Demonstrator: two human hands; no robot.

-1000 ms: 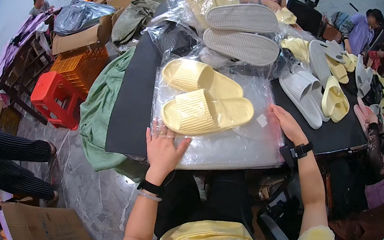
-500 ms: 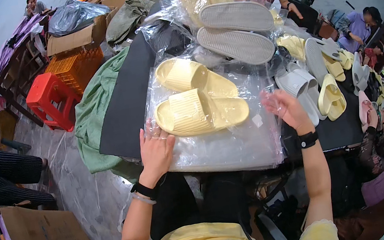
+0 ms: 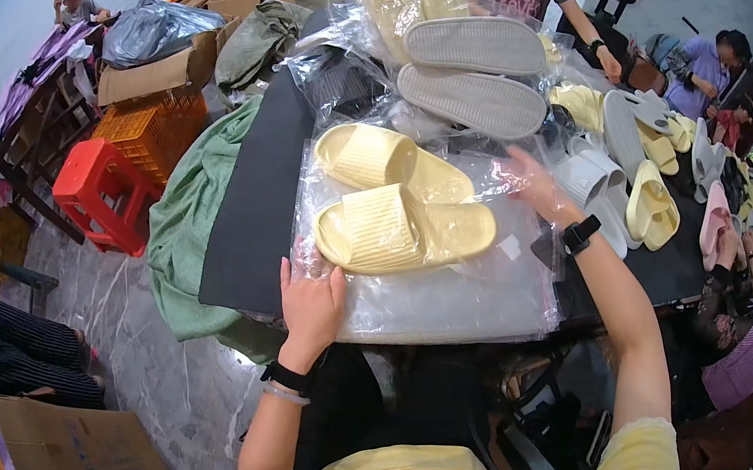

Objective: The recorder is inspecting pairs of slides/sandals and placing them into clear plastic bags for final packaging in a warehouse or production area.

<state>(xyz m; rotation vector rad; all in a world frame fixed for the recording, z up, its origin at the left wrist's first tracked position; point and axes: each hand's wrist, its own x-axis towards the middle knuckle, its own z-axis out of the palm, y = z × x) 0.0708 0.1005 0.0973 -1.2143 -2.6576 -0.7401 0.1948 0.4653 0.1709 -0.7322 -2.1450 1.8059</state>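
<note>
A pair of pale yellow ribbed slide slippers [image 3: 373, 236] lies side by side, one partly behind the other, toes to the left, on a stack of clear plastic bags [image 3: 448, 308] at the table's front edge. My left hand [image 3: 314, 307] rests by the toe of the nearer slipper, fingers stretched forward and thumb apart, some fingertips blurred by the film. To the right of the slippers' heels, my right hand [image 3: 539, 192] has its fingers closed on the crinkled film of the clear bag around them.
Bagged grey slippers [image 3: 478, 98], soles up, are heaped behind the yellow pair. More white slippers [image 3: 593, 189] and yellow slippers [image 3: 653, 207] line the table to the right, where other people sit. A red stool [image 3: 104, 196] and a cardboard box [image 3: 79, 452] stand at left.
My right hand has moved forward and slightly left with the film. The left hand has shifted a little toward me. The slippers sit slightly lower and further right in view.
</note>
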